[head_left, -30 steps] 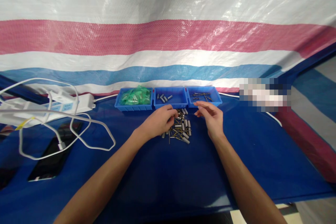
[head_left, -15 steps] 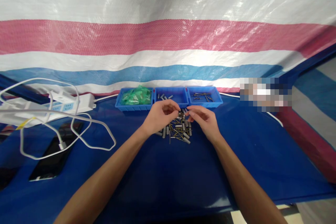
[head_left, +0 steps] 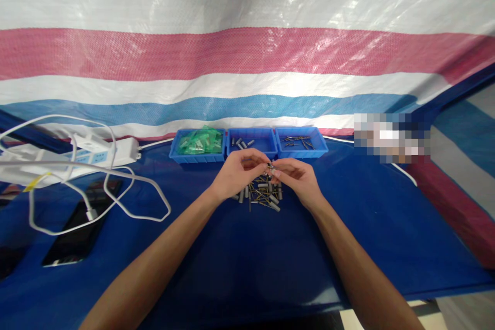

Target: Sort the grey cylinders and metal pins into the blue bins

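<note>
My left hand [head_left: 243, 171] and my right hand [head_left: 297, 178] meet fingertip to fingertip above a pile of small parts [head_left: 266, 193]. Both are closed in a pinch around something small and partly metallic, mostly hidden by the fingers. The pile mixes grey cylinders with thin, gold-coloured shanks like small drill bits. Behind the hands stand blue trays: the middle tray [head_left: 261, 139] holds several grey cylinders, the right tray [head_left: 319, 147] several thin dark bits, and the left tray [head_left: 176, 152] green plastic bags [head_left: 201, 140].
At the left, a white power strip [head_left: 126, 152] lies under looping white cables [head_left: 154, 185]. A black phone [head_left: 77, 232] rests on the blue tabletop [head_left: 247, 268] in front of it. A striped plastic sheet [head_left: 247, 51] hangs behind. Something pixelated lies at the right.
My right hand has moved slightly left, and its fingertips have come together with those of my left hand. The pile and the trays look the same.
</note>
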A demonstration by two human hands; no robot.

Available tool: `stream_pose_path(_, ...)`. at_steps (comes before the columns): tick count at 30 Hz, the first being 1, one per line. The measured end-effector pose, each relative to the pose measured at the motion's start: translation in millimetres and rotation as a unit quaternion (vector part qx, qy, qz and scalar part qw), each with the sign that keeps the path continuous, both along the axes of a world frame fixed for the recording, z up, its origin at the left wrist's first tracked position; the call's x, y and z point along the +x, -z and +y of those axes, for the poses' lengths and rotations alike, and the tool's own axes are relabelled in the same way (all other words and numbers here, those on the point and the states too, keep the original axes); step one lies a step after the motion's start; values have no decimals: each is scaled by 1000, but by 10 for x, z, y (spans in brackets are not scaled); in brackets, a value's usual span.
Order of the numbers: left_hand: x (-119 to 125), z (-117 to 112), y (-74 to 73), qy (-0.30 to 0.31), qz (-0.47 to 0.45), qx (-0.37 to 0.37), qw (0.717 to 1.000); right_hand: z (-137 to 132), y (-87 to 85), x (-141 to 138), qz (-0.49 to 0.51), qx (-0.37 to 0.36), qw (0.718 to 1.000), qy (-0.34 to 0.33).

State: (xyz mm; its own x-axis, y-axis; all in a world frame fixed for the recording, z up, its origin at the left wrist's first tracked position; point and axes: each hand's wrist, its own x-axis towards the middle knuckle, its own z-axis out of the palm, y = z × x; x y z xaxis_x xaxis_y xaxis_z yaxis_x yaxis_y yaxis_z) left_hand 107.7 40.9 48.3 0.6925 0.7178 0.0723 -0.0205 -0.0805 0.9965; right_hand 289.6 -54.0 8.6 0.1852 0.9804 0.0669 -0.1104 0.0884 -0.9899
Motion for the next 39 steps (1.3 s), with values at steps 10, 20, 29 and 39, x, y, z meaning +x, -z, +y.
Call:
stream_pose_path(10, 2, -27, -12, -5, 69, 83, 994, 8, 14, 15, 10, 1, 1000, 21)
stream_pose_path(20, -19, -18, -18, 10, 45, 76, 996, 22, 60, 43, 15, -5, 999, 41)
stream_pose_path(29, -105, 104, 66, -11, 173, 243, 954, 47, 40, 74, -9, -9, 997, 82)
stream_pose_path(39, -165, 113, 110, 10, 341, 361, 868, 76, 26, 238, -55, 56, 964, 255)
